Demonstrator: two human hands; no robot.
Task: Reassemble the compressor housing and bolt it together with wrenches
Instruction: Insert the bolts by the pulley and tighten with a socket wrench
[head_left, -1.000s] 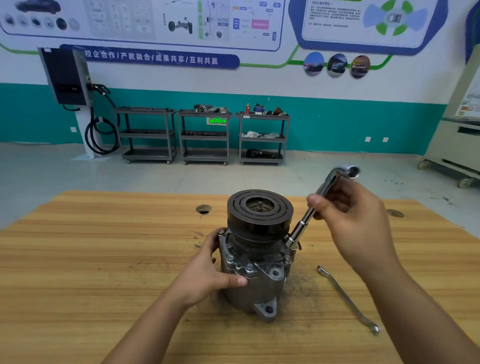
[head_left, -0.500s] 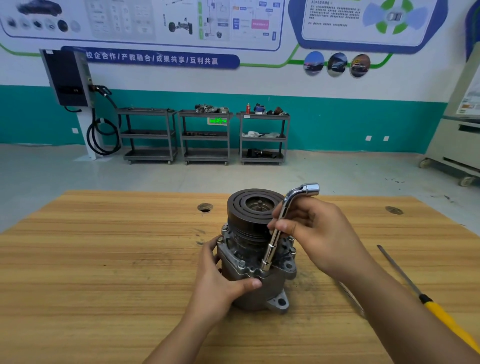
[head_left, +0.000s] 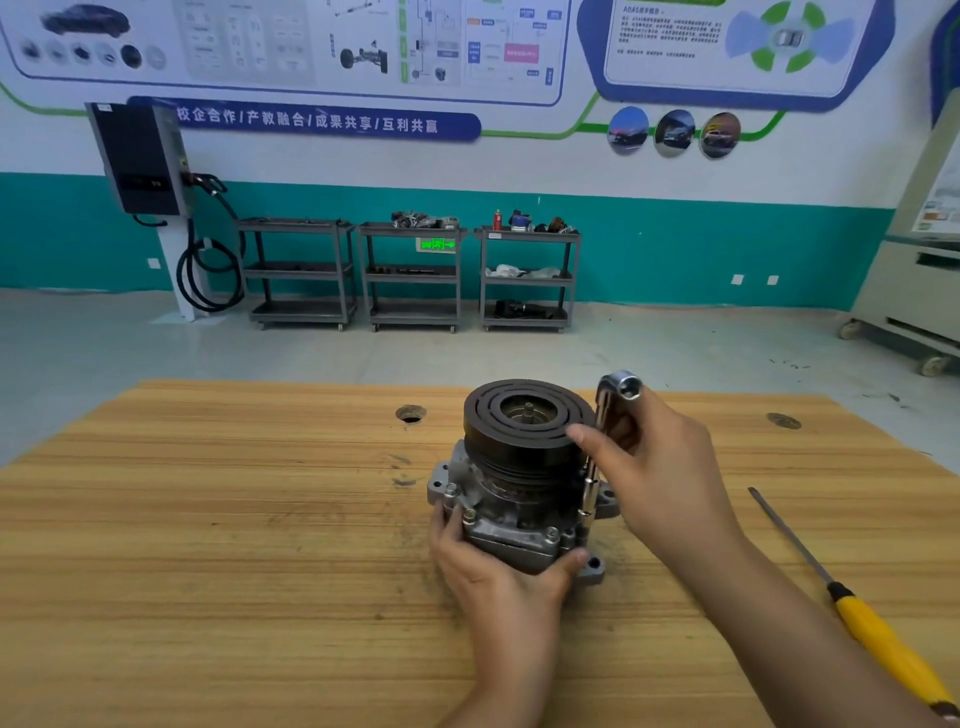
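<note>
Item: air-conditioning compressor (head_left: 519, 504), standing upright on the wooden worktop (head_left: 208, 545), its black grooved clutch pulley (head_left: 527, 415) on top and the grey bolted housing below. Left hand (head_left: 493, 571): fingers clenched round the lower housing from the near side, thumb (head_left: 571, 562) pressed on the front right edge, the other fingertips wrapped round the left flank just under two flange bolts (head_left: 451, 489). A third bolt head (head_left: 551, 532) shows just above the thumb. Right hand (head_left: 665, 478): fingers grasping the shaft of a chrome L-shaped socket wrench (head_left: 623, 385), forefinger stretched along the pulley rim. The wrench stands nearly upright; its bent upper socket rises above the right-hand fingers, and its lower end drops below them onto the housing flange at the compressor's right side. Whether that end sits on a bolt head cannot be told. Yellow-handled screwdriver (head_left: 883, 644): flat on the worktop, well apart from the right-hand fingers, outside the right forearm, blade pointing away. Round hole (head_left: 410, 414) in the worktop: beyond the left-hand fingers, to the left of the pulley. Background: three grey shelf trolleys (head_left: 413, 275) against a teal wall, beside a wall-mounted charger (head_left: 140, 161) with coiled cable.
</note>
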